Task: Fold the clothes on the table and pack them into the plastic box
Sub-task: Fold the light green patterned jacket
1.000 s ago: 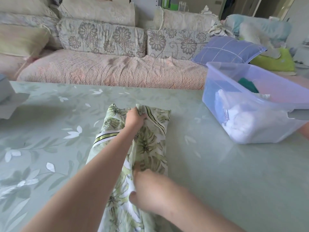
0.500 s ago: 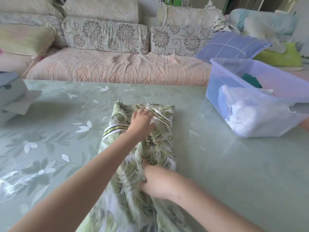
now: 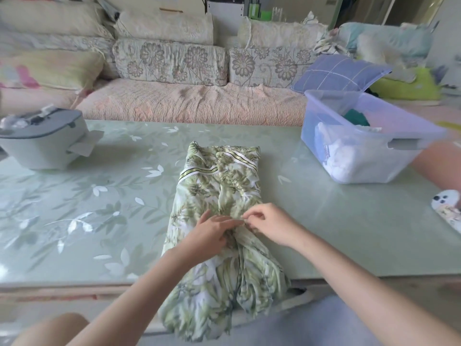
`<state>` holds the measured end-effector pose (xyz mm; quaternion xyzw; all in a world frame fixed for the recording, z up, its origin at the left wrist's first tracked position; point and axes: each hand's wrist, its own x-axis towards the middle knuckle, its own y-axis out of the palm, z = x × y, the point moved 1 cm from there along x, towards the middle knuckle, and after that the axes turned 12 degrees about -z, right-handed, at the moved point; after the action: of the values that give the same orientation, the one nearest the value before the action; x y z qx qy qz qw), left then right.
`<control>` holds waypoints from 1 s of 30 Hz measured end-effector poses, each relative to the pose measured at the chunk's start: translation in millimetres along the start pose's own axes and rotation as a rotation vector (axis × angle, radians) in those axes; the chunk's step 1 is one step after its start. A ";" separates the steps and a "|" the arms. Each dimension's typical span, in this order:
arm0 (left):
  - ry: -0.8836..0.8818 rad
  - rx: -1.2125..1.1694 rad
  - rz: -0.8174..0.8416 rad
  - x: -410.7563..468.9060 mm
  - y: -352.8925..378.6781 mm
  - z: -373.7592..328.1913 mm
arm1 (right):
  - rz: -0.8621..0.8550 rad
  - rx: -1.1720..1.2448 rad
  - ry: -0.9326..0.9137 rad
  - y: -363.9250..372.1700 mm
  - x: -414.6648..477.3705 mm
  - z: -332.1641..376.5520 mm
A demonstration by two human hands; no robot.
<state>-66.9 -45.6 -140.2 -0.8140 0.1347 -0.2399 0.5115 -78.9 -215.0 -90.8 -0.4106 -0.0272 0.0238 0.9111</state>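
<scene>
Table (image 3: 324, 233) margin either side of narrow leaf-print garment (image 3: 219, 186) overhanging near edge; left hand (image 3: 212, 234), right hand (image 3: 270, 227) pinching its middle.

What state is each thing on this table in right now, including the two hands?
Leaf-print garment: folded into a narrow strip, near end hanging over the table edge.
Plastic box: open, no lid on, partly filled with white and green clothes.
Left hand: resting on the garment's middle; grip unclear.
Right hand: pinching the garment's fabric.
Grey container: paper sticking out of its side.
</scene>
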 end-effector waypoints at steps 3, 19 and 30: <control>0.023 0.014 0.006 -9.9 3.8 -9.2 | -0.048 -0.033 0.047 -9.0 -25.9 -22.5; -0.103 0.115 -0.135 -30.2 5.6 -12.0 | 0.144 -0.271 -0.107 3.5 -113.3 -2.0; -0.222 -0.073 -0.213 -69.2 -10.4 -10.6 | 0.408 -0.540 -0.498 81.8 -155.6 21.0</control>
<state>-131.5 -17.0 -144.5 -0.8632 -0.0013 -0.1961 0.4652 -237.3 -155.5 -142.8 -0.6133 -0.1699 0.2942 0.7131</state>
